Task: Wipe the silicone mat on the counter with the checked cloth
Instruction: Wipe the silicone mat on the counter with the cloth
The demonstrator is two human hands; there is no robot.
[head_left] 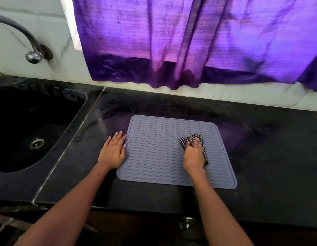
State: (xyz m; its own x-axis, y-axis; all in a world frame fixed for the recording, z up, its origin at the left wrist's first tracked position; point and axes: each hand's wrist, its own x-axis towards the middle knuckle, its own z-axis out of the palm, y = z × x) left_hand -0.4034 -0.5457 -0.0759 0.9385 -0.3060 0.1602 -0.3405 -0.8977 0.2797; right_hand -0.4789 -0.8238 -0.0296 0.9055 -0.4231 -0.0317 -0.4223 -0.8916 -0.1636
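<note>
A grey silicone mat (154,153) with wavy ridges lies flat on the black counter (269,157). My right hand (193,157) presses a bunched black-and-white checked cloth (190,138) onto the right half of the mat; the cloth pokes out beyond my fingers and along the hand's right side. My left hand (113,150) lies flat, fingers together, on the counter at the mat's left edge, with fingertips touching that edge.
A black sink (30,128) with a metal drain (36,143) is set into the counter at the left, under a wall tap (32,55). A purple curtain (189,41) hangs over the back wall. The counter's front edge runs just below the mat.
</note>
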